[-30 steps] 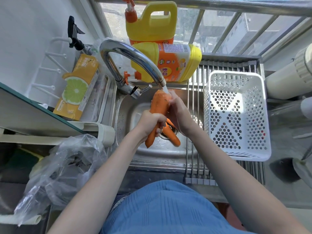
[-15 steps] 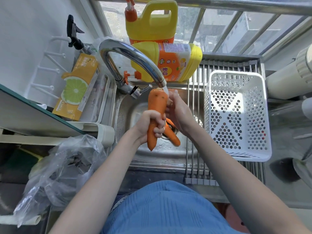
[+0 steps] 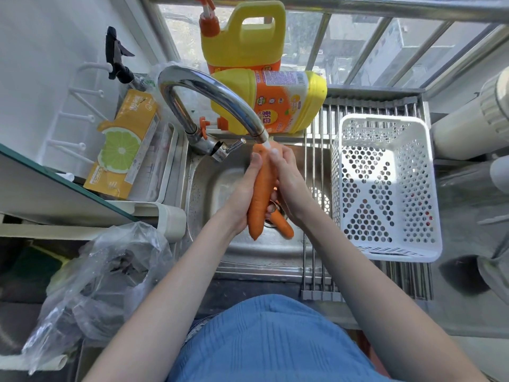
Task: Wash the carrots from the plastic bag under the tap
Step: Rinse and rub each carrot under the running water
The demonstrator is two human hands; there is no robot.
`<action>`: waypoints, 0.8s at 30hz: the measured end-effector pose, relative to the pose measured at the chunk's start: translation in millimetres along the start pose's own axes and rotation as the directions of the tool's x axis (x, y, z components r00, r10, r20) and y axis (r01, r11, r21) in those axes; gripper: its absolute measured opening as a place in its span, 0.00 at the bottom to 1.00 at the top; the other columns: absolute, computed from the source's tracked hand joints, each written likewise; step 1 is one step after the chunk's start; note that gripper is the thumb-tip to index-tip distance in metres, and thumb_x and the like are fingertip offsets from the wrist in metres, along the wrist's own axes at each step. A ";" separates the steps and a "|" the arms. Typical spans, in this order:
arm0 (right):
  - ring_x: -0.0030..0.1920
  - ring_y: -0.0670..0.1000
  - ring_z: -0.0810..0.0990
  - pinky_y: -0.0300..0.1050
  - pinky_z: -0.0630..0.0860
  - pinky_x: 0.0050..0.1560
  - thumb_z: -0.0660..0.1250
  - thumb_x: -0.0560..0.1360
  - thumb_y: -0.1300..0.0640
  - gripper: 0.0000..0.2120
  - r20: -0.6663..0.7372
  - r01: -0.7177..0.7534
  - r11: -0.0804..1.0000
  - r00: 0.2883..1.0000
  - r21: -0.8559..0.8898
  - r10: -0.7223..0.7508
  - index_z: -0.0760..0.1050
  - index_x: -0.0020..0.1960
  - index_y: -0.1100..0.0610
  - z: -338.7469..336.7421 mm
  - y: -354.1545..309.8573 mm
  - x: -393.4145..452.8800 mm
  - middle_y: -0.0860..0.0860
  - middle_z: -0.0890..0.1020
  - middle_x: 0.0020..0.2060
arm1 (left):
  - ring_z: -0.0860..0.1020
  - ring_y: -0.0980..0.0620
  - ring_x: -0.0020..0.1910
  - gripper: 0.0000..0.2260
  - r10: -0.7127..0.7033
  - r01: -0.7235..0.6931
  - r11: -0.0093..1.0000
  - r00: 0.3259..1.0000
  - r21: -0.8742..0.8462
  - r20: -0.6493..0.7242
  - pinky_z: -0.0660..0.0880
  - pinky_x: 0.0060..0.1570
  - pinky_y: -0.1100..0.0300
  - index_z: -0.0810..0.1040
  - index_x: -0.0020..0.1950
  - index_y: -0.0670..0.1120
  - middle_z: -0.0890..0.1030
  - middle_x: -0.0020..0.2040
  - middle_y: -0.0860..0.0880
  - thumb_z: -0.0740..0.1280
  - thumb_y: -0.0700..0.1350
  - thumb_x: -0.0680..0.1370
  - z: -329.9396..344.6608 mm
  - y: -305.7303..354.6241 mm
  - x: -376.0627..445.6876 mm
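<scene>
Carrot now upright, wet orange

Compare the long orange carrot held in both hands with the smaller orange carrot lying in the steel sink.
The long orange carrot is held between the left hand and right hand, its top under the tap; the smaller orange carrot lies untouched on the steel sink floor by the drain. The held one looks longer and thicker, and it is fully visible, whereas the smaller is partly hidden. Both are orange and tapered.

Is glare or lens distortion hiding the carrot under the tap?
Head view: the carrot is sharp and evenly lit between left hand and right hand; sun patches fall on the white basket; the wide lens bends the window bars.
</scene>
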State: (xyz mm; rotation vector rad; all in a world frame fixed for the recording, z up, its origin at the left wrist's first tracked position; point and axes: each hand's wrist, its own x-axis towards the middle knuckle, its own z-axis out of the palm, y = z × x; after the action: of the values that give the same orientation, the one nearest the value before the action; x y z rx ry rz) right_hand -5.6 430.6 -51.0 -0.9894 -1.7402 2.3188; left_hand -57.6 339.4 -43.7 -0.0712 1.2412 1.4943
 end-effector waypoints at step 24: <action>0.53 0.50 0.73 0.45 0.74 0.44 0.52 0.75 0.48 0.25 0.130 0.051 0.977 0.991 -0.209 -0.024 0.57 0.72 0.48 -9.5 -1.5 4.7 0.54 0.68 0.61 | 0.68 0.54 0.19 0.34 0.031 -0.022 0.998 0.985 0.057 -0.167 0.65 0.17 0.66 0.78 0.43 0.42 0.73 0.25 0.46 0.45 0.68 0.79 10.2 -0.9 0.5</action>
State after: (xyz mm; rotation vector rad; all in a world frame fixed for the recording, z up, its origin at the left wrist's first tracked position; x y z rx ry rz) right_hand -4.7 441.0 -53.2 -0.8444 -2.0725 2.2544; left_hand -51.4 346.8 -40.1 -0.1476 1.4226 1.5008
